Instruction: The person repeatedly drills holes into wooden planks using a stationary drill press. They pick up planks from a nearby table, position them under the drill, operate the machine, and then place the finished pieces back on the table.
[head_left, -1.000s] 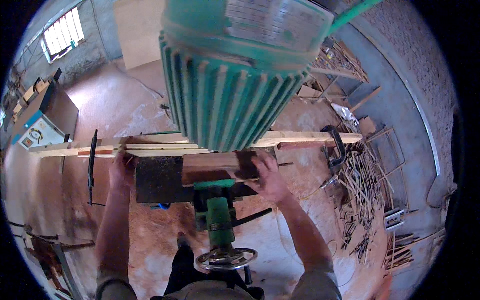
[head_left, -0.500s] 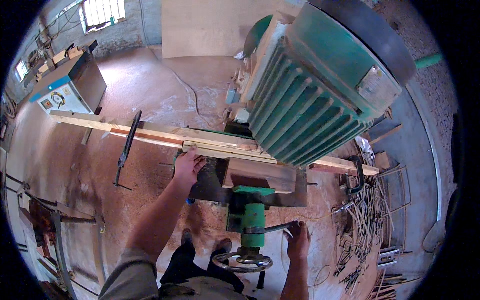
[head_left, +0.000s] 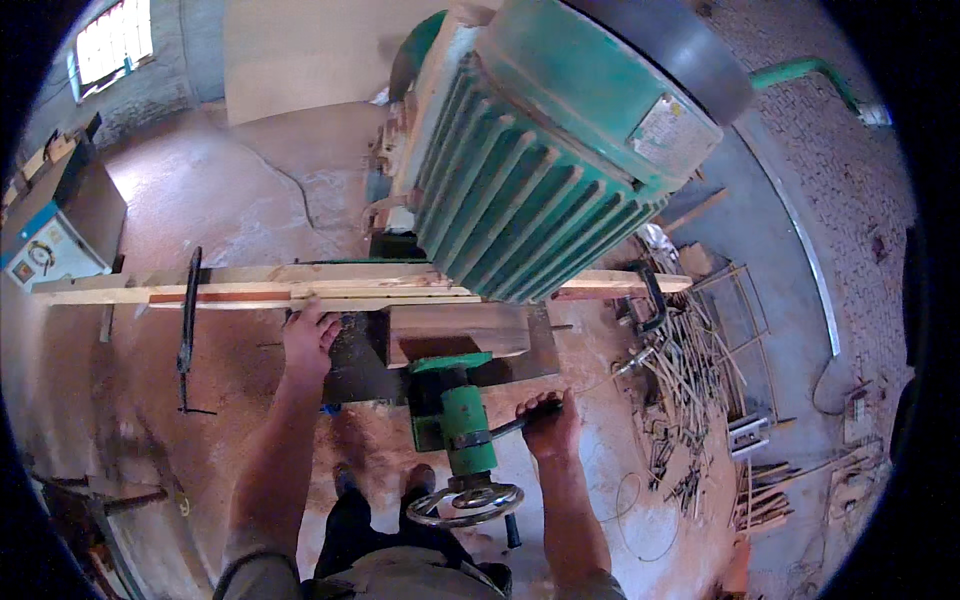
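Item: long wooden strips (head_left: 300, 290) lying across the machine's counter (head_left: 350, 360), under the green motor (head_left: 540, 170). Left hand (head_left: 308, 340) spread flat against the strips; right hand (head_left: 545, 425) clamped on a dark lever (head_left: 515, 422). Risk: the strips are held by one palm only, so they may slip or tip, drawing fingers toward the machine.

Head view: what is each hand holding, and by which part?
The right hand grips the outer end of the machine's dark lever handle. The left hand presses on the near edge of the wooden strips, not wrapped around them.
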